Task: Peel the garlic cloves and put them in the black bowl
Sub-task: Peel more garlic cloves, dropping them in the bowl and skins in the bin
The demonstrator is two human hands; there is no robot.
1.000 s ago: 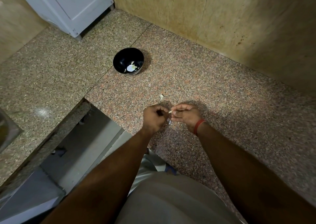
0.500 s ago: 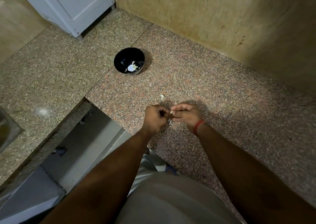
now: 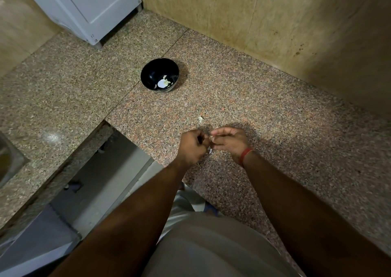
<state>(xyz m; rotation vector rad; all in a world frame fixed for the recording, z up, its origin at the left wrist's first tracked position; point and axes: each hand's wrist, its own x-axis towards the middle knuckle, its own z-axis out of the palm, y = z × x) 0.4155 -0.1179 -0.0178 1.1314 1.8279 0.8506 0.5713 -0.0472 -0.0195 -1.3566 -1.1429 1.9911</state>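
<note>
Speckled brown-and-pink granite countertop [image 3: 264,107], L-shaped, with a cut-out edge at near left. Both hands meet above it, near centre, fingertips touching.

Left hand [image 3: 191,147]: fingers curled into a loose fist, thumb and forefinger pinching at the small pale garlic clove [image 3: 211,138] held between the two hands. Right hand [image 3: 229,142]: fingers bent, tips pinching the same clove from the right side; a red thread band [image 3: 245,155] sits on that wrist. Clove mostly hidden by the fingers; whether it is peeled cannot be told. A thin whitish scrap of skin [image 3: 210,150] shows just below the fingers, between the hands.

Small pale bit of garlic skin [image 3: 200,119] lies on the counter just beyond the hands.

Round glossy black bowl [image 3: 160,74] stands upright on the counter, well apart from the hands, farther off and to the left. Inside it, at the bottom, several white peeled pieces [image 3: 163,83].

Far left: white appliance with a panelled door [image 3: 84,8] standing on the counter. Yellow-tan stone wall [image 3: 232,12] runs along the far side. Steel sink edge [image 3: 8,162] at the left margin.
</note>
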